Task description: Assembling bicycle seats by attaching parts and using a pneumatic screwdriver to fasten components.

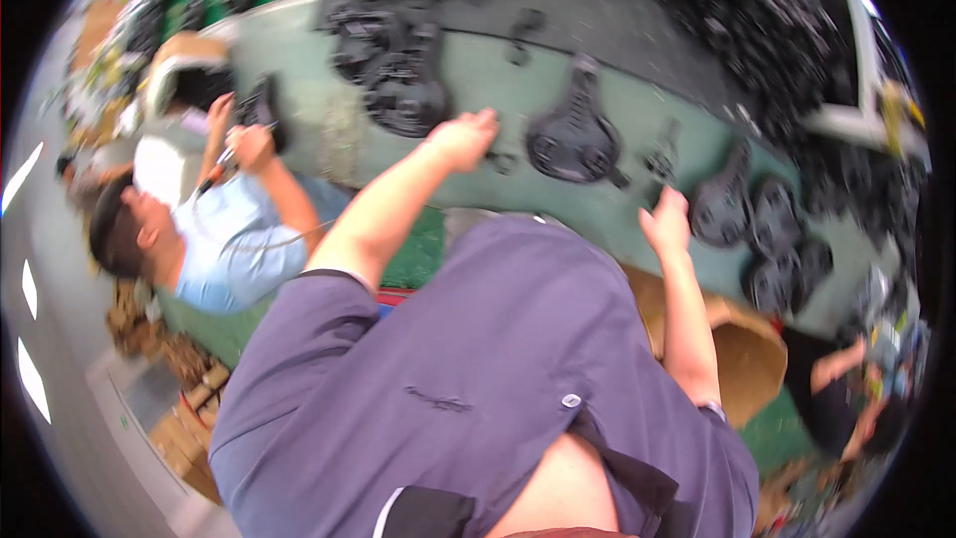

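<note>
A black bicycle saddle [575, 134] lies on the pale green worktop between my hands, its narrow end pointing away from me. Left of it is my left hand [462, 140], fingers curled together beside a small dark ring-shaped piece [502, 162]; whatever they may hold is hidden. My right hand [667, 222] hovers at the table's near edge, thumb apart from the fingers, and nothing shows in it. Just beyond its fingertips lies a small dark metal part [661, 153], blurred. Another small black piece [524, 35] rests farther back.
Black saddles are stacked at left [403, 90] and grouped at right [722, 204]. A heap of black parts [737, 30] covers the dark mat behind. At left a co-worker in light blue [239, 249] handles a saddle. An open cardboard box [742, 359] stands below my right arm.
</note>
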`<state>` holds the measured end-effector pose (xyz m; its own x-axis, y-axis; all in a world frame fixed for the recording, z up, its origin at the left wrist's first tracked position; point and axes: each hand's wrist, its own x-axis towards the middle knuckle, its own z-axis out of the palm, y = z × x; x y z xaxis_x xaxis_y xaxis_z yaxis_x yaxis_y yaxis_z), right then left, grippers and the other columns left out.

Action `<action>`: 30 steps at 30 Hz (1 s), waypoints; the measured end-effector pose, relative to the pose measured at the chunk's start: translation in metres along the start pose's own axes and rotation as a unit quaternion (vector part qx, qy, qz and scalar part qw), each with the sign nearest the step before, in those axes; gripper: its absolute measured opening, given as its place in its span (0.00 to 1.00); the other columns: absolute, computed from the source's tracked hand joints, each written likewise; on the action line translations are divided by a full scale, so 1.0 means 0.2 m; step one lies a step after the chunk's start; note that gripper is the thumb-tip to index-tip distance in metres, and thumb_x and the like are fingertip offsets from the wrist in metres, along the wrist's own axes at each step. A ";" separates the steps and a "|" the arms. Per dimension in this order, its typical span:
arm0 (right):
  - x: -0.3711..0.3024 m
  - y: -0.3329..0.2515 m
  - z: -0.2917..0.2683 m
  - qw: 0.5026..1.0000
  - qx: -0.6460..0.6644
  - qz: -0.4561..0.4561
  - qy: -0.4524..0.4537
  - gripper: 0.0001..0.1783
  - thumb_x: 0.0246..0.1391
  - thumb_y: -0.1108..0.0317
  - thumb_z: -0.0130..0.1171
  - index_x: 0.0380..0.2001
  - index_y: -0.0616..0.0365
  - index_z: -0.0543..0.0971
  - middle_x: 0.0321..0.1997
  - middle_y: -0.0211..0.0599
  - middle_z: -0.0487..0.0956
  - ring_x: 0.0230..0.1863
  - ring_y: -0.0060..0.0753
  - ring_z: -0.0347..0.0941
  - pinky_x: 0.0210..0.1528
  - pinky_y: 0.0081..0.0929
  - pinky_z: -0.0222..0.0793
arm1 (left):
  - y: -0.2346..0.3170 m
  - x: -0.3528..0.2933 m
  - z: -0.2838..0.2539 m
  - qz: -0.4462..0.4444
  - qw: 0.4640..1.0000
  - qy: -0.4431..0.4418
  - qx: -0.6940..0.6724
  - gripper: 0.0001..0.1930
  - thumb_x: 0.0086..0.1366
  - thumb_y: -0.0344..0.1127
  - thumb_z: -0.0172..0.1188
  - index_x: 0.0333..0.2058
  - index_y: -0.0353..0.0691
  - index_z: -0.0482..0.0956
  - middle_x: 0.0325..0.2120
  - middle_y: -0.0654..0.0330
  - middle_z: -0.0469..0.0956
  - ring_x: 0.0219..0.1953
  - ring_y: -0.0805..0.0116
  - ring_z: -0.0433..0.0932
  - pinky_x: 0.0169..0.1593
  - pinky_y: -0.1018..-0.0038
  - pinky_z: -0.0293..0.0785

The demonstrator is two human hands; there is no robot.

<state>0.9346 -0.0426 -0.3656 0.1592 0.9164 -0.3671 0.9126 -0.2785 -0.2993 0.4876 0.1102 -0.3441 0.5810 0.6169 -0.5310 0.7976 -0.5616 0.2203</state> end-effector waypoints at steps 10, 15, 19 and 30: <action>0.29 -0.36 -0.04 0.994 0.056 0.087 0.042 0.58 0.58 0.52 0.71 0.76 0.74 0.49 0.71 0.74 0.64 0.68 0.73 0.68 0.71 0.51 0.68 | 0.08 -0.17 0.12 -0.327 0.876 0.216 -0.281 0.25 0.59 0.36 0.76 0.52 0.36 0.77 0.51 0.47 0.75 0.54 0.40 0.80 0.59 0.52 0.78; 0.36 -0.23 0.02 0.990 0.064 0.117 0.055 0.50 0.56 0.56 0.70 0.72 0.73 0.57 0.69 0.72 0.68 0.66 0.71 0.71 0.68 0.52 0.71 | 0.29 -0.03 -0.11 -0.057 0.924 0.262 -0.274 0.27 0.61 0.40 0.75 0.55 0.40 0.76 0.52 0.49 0.76 0.53 0.43 0.81 0.56 0.53 0.80; 0.40 -0.14 -0.15 0.972 0.209 0.103 0.023 0.44 0.49 0.50 0.74 0.61 0.71 0.74 0.55 0.61 0.83 0.58 0.58 0.81 0.63 0.45 0.73 | 0.44 0.08 -0.17 0.049 0.973 0.133 -0.184 0.26 0.62 0.42 0.73 0.56 0.42 0.76 0.53 0.52 0.77 0.54 0.45 0.81 0.56 0.54 0.80; 0.52 -0.65 -0.50 0.712 0.642 0.165 -0.233 0.26 0.68 0.43 0.63 0.46 0.58 0.77 0.32 0.34 0.84 0.19 0.15 0.67 0.19 0.16 0.62 | 0.47 0.10 -0.13 0.053 0.952 0.161 -0.256 0.27 0.58 0.36 0.76 0.57 0.44 0.78 0.54 0.55 0.76 0.53 0.49 0.82 0.55 0.55 0.80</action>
<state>0.8707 0.1179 -0.2763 -0.1309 0.6290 -0.7663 -0.2888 -0.7636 -0.5775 0.5796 0.0846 -0.3127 0.6159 0.7554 -0.2236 0.6589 -0.3384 0.6718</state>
